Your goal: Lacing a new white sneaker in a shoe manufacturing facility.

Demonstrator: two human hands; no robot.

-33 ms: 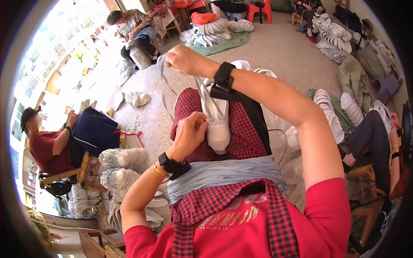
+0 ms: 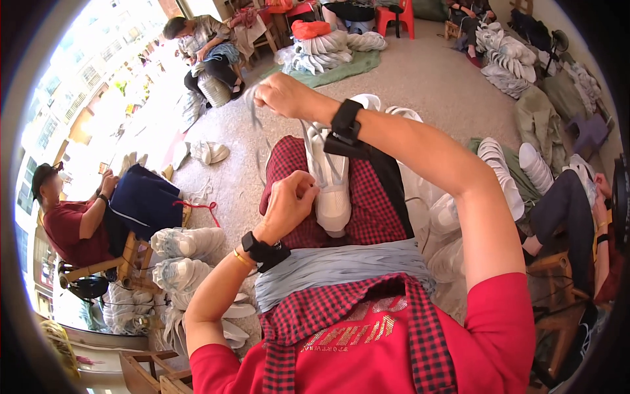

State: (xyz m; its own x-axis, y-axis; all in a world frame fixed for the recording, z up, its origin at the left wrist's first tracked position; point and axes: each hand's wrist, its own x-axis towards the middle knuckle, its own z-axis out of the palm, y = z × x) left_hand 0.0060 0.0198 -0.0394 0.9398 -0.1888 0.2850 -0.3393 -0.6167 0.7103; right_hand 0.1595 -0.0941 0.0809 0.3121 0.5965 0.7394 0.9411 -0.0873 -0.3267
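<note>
A white shoe (image 2: 331, 190) stands toe-down on my lap, between my thighs in red checked trousers. My left hand (image 2: 289, 200) is closed right beside the shoe, pinching its pale lace (image 2: 315, 148). My right hand (image 2: 282, 95) is raised up and away to the left, fist closed on the lace's free end, which trails from it. The lace runs taut from that fist down to the shoe. Both wrists carry black bands. A bundle of pale grey-blue laces (image 2: 341, 269) lies across my waist.
White shoes (image 2: 190, 243) are heaped on the floor at my left. A seated person (image 2: 72, 226) with a dark blue bag is further left, and another person (image 2: 203, 39) works at the back. White soles are stacked at the back (image 2: 328, 46) and right (image 2: 505, 171). A person's leg (image 2: 564, 203) is close on my right.
</note>
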